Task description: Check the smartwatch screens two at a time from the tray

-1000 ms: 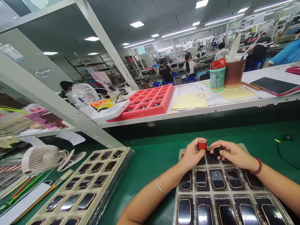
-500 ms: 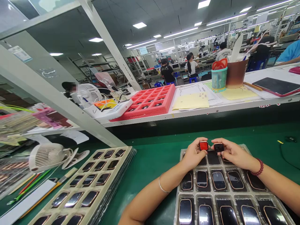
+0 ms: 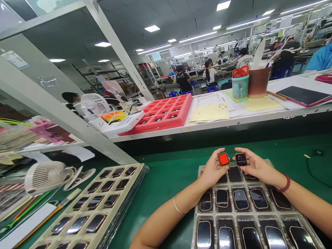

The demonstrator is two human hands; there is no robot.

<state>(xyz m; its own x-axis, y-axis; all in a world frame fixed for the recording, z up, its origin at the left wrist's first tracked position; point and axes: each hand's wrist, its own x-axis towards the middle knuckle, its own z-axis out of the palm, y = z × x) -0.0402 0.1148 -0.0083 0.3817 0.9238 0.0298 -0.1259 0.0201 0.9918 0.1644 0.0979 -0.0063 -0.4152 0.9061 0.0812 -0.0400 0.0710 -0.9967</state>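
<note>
My left hand [image 3: 214, 168] grips a smartwatch body with a lit red screen [image 3: 223, 159] by its edges. Close beside it, my right hand [image 3: 255, 166] holds a second smartwatch body with a dark screen [image 3: 241, 159] showing small pale marks. Both screens face me. Beneath my hands lies a clear plastic tray [image 3: 230, 215] with rows of dark-faced, gold-rimmed watch bodies, such as this watch [image 3: 240, 199]. A dark pocket [image 3: 234, 174] in its far row, just below the two watches, shows no gold rim. My hands partly cover that far row.
To the left, a stack of beige trays [image 3: 109, 218] holds more watch bodies. Beyond it are a white fan [image 3: 45, 176] and a brush [image 3: 67, 200]. The raised shelf [image 3: 207, 125] carries a red foam tray [image 3: 181, 117], cups and a tablet [image 3: 304, 95]. A cable [image 3: 315, 174] lies at right.
The two watches have tilted and turned a little in my hands. The red screen looks brighter, and pale marks now show on the dark one. The whole view has shifted slightly left.
</note>
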